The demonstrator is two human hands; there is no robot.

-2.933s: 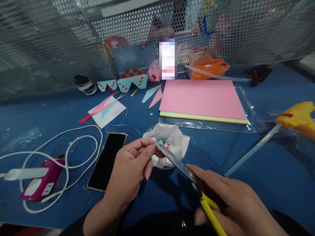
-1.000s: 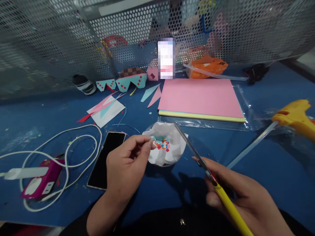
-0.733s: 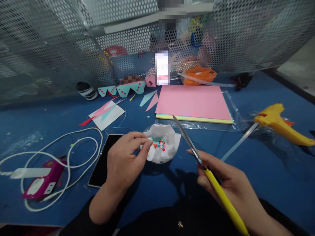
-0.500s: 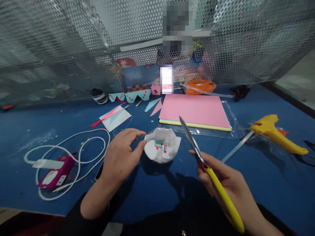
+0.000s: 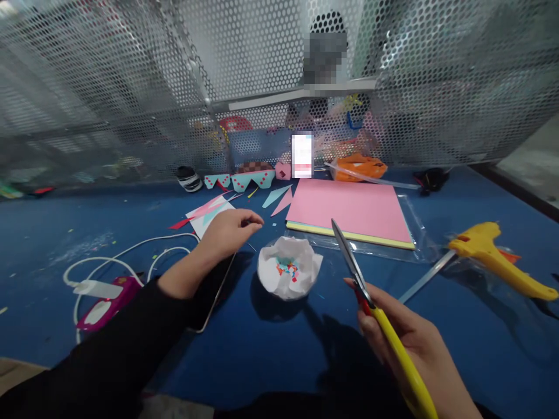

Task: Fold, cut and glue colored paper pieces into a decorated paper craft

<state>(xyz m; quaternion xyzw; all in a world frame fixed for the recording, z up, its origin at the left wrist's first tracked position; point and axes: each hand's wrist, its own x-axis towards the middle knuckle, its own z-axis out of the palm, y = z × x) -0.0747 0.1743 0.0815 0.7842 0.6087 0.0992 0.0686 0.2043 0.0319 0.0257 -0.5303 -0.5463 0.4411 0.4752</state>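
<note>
Scissors with yellow handles (image 5: 399, 349) are in my right hand (image 5: 414, 337), blades closed and pointing up and away. My left hand (image 5: 227, 233) hovers left of and a little beyond a bowl lined with crumpled white paper (image 5: 267, 272). Its fingers are loosely bent, the thumb close to the index fingertip, and nothing shows between them. Small red, orange, white and blue paper bits (image 5: 288, 269) lie in the bowl. Just beyond the left hand are a light blue paper triangle (image 5: 275, 196) and a pink one (image 5: 283, 202).
Pink and yellow paper sheets (image 5: 345, 206) lie behind the bowl. A yellow glue gun (image 5: 493, 250) rests at right. At left are a magenta device (image 5: 109, 302), white cable (image 5: 151, 238) and phone (image 5: 218, 291). Paper glasses (image 5: 253, 180) stand before a perforated metal screen (image 5: 257, 52).
My left hand has moved away from the bowl's left rim, forward toward the paper triangles, and its fingers have drawn closer together. My right hand keeps the scissors; the view has tilted slightly.
</note>
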